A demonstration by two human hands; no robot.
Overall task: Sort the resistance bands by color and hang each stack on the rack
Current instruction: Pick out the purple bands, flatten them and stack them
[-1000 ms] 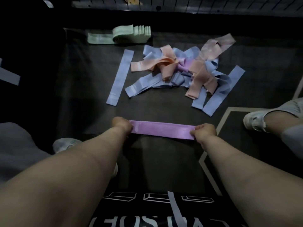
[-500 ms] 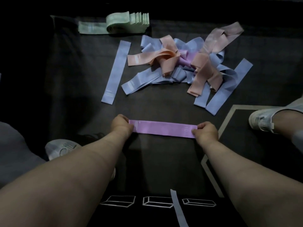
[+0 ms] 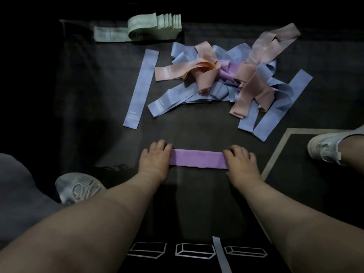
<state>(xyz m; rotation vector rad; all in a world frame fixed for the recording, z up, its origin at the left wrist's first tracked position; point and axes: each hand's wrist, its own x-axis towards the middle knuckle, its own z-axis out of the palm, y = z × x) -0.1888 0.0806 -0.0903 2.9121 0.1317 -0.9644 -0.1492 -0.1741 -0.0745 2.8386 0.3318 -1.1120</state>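
Observation:
A purple band [image 3: 198, 159] lies flat on the dark mat in front of me. My left hand [image 3: 154, 160] presses its left end with flat fingers, and my right hand [image 3: 241, 163] presses its right end the same way. Beyond it is a tangled pile of blue, peach and purple bands [image 3: 226, 79]. A single blue band [image 3: 140, 88] lies straight to the left of the pile. A stack of green bands [image 3: 137, 27] sits at the far left of the mat. No rack is in view.
My left shoe [image 3: 78, 189] is at the lower left and my right shoe [image 3: 327, 149] at the right edge. A grey line [image 3: 275, 152] marks the floor on the right. Another blue strip [image 3: 221, 255] hangs near my shirt at the bottom.
My hands held the purple band's ends in curled fingers; now both lie flat on top of it, and the band rests on the mat.

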